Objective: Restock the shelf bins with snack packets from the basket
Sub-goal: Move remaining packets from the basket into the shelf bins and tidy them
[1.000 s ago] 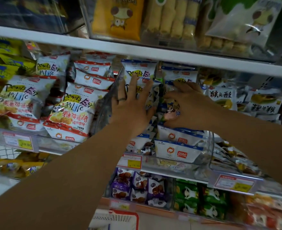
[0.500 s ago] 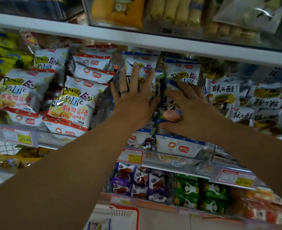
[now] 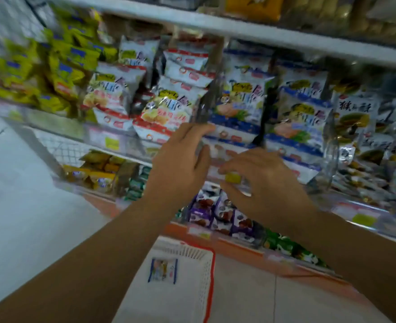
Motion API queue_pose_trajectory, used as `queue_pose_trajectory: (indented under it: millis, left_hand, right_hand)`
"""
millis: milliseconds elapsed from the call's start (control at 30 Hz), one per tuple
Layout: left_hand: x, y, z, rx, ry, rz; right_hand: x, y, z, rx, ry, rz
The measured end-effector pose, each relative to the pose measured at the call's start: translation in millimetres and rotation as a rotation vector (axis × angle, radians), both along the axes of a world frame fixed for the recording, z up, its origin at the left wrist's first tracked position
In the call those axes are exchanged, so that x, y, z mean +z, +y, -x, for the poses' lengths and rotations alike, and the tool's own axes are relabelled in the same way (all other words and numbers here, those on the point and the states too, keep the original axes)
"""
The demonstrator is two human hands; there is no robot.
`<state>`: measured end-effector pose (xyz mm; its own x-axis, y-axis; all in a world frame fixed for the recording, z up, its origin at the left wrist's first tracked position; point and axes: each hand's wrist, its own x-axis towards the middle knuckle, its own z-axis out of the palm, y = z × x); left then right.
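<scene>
My left hand point(image 3: 180, 159) and my right hand point(image 3: 262, 183) hover side by side in front of the clear shelf bin point(image 3: 329, 145) that holds the blue-edged snack packets point(image 3: 297, 122). Both hands have loose, spread fingers and hold nothing. The left fingertips reach the bin's left front corner; whether they touch it is lost in the blur. On the floor below stands the white basket point(image 3: 199, 257) with a red rim, and one blue-edged packet point(image 3: 162, 271) lies in it.
Red-edged packets point(image 3: 166, 113) fill the bin to the left, yellow packets point(image 3: 59, 71) lie further left. Purple packets point(image 3: 218, 213) and green ones point(image 3: 285, 245) sit on the lower shelf. A white shelf board point(image 3: 285, 40) runs overhead. Pale floor spreads at the left.
Both hands have drawn back out of the blue-packet bin and down toward its front edge. The view has swung down and left, so the basket shows more fully.
</scene>
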<state>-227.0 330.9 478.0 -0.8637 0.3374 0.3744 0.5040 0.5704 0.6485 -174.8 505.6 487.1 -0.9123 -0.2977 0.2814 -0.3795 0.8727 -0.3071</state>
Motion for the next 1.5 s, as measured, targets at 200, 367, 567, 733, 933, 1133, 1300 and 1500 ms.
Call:
queue_pose_trajectory:
  millis: [200, 367, 567, 733, 933, 1133, 1300, 1500]
  left_hand:
    - [-81, -97, -86, 0.262, -0.377, 0.103]
    - [-163, -160, -142, 0.378, -0.754, 0.187]
    - [-275, -203, -166, 0.500, -0.977, 0.168]
    - [-416, -199, -157, 0.571, -1.116, 0.122]
    - [-576, -180, -143, 0.526, -1.284, 0.089]
    - [-668, -171, -118, 0.619, -1.443, -0.151]
    - [-679, -166, -117, 0.667, -1.541, -0.210]
    - [-594, -169, -141, 0.713, -1.570, -0.286]
  right_hand:
    - [-68, -81, -53, 0.122, -0.532, -0.096]
    - [-160, -123, -76, 0.016, -0.942, -0.060]
    - [-308, -166, -77, -0.203, -1.306, 0.045]
    - [-446, -190, -64, -0.339, -1.388, 0.111]
    - [-575, -192, -64, -0.694, -1.470, 0.342]
    - [-674, -191, -57, -0.920, -1.471, 0.557]
    - [-685, -196, -56, -0.822, -1.468, 0.659]
    - [-594, -197, -69, -0.600, -1.388, 0.704]
